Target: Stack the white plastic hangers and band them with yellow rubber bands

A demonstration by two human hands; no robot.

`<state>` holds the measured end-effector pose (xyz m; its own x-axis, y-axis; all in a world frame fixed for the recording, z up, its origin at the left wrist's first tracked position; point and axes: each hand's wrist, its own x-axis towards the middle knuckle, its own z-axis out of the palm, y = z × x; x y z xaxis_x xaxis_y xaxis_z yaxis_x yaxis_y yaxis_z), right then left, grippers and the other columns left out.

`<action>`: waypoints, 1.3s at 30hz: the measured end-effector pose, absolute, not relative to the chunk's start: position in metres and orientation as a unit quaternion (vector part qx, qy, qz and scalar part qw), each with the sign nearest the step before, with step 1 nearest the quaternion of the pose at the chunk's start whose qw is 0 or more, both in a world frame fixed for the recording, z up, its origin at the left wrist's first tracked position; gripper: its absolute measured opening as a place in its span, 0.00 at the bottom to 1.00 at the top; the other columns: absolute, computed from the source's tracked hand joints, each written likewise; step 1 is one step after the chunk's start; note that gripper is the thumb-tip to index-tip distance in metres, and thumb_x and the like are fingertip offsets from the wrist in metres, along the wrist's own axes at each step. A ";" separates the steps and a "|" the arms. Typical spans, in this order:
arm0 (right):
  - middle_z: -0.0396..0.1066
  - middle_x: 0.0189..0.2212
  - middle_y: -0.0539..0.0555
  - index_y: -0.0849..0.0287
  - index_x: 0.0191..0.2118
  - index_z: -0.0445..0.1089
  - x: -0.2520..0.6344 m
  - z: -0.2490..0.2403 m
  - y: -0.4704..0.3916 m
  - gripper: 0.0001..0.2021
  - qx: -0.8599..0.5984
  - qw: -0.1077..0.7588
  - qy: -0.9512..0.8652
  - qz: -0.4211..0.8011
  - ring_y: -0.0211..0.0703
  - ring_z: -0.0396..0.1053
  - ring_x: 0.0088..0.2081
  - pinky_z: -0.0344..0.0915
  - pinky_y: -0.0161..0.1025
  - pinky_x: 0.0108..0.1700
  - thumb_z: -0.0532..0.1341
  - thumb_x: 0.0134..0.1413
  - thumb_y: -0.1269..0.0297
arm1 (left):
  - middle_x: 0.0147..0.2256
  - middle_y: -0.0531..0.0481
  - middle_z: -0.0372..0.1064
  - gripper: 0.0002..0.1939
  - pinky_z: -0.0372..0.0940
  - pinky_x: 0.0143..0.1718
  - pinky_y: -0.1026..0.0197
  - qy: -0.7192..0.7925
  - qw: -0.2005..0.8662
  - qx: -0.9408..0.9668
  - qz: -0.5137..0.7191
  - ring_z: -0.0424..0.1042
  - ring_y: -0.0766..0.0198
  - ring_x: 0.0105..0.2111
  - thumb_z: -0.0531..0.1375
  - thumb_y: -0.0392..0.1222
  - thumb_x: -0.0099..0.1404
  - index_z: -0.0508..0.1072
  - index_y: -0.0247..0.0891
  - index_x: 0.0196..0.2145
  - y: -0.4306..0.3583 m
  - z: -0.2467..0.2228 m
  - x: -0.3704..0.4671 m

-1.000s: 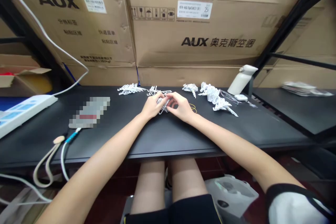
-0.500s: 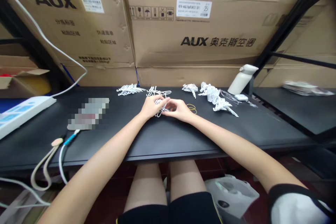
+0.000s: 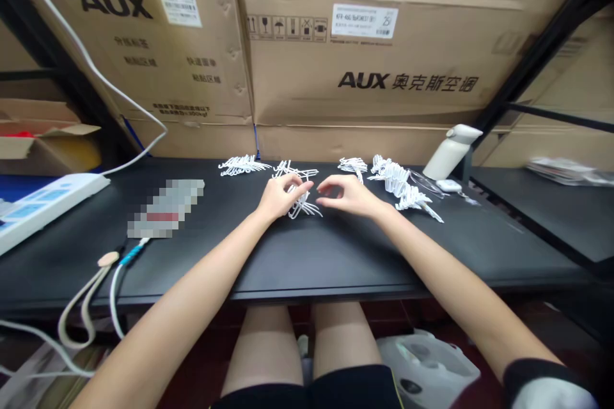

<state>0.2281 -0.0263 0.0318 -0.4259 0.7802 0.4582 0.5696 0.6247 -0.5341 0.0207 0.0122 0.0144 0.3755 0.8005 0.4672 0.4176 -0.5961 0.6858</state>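
Note:
My left hand is closed around a small bundle of white hooks, whose thin ends fan out to the right on the black table. Just right of the bundle, my right hand has its thumb and fingers apart, with nothing between them. Behind my left hand lies a loose group of white hooks. Another pile is farther left. Toward the right rest a small pile and a longer row of white hooks.
A cream bottle and a white case stand at the back right. On the left are a blurred-out flat device with a cable and a white power strip. Cardboard boxes line the back.
My right hand has let go of the hooks and moved right, its fingers now apart. My left hand keeps the bundle. The view has shifted slightly.

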 end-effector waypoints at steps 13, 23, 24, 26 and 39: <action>0.73 0.26 0.53 0.61 0.30 0.71 0.259 0.009 -0.001 0.05 -0.507 0.355 -0.779 0.096 0.40 0.69 0.27 0.66 0.37 0.32 0.59 0.49 0.67 | 0.35 0.44 0.76 0.19 0.67 0.39 0.59 0.300 0.485 0.796 0.205 0.74 0.57 0.36 0.68 0.48 0.47 0.78 0.36 0.36 0.016 0.033 0.007; 0.75 0.29 0.56 0.63 0.29 0.73 0.209 0.007 0.041 0.09 -0.603 0.319 -0.714 0.155 0.41 0.71 0.31 0.65 0.34 0.35 0.60 0.50 0.62 | 0.39 0.46 0.74 0.21 0.64 0.46 0.59 0.278 0.465 0.828 0.146 0.72 0.59 0.41 0.67 0.48 0.49 0.76 0.35 0.39 0.016 0.040 0.003; 0.75 0.29 0.56 0.62 0.28 0.73 0.202 0.007 0.047 0.09 -0.618 0.304 -0.710 0.147 0.42 0.71 0.32 0.64 0.34 0.35 0.61 0.49 0.61 | 0.40 0.46 0.74 0.22 0.64 0.46 0.60 0.277 0.461 0.831 0.142 0.71 0.58 0.42 0.68 0.48 0.47 0.76 0.35 0.40 0.016 0.041 0.002; 0.75 0.29 0.56 0.61 0.26 0.73 0.191 0.009 0.057 0.07 -0.654 0.282 -0.688 0.139 0.43 0.71 0.33 0.63 0.34 0.34 0.62 0.46 0.62 | 0.40 0.45 0.73 0.23 0.64 0.45 0.60 0.272 0.464 0.831 0.140 0.71 0.59 0.41 0.69 0.47 0.46 0.75 0.35 0.39 0.016 0.042 0.001; 0.65 0.15 0.48 0.63 0.27 0.69 0.233 0.009 0.017 0.10 -0.548 0.415 -0.660 0.302 0.33 0.62 0.16 0.60 0.31 0.19 0.63 0.46 0.60 | 0.38 0.45 0.74 0.21 0.64 0.41 0.62 0.277 0.491 0.812 0.149 0.71 0.60 0.39 0.65 0.52 0.53 0.75 0.34 0.39 0.016 0.039 -0.003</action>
<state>0.2330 0.0174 0.0088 -0.0547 0.9749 0.2159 0.4732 0.2158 -0.8541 -0.0028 0.0162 0.0387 0.8019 0.5967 -0.0300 0.3043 -0.3647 0.8800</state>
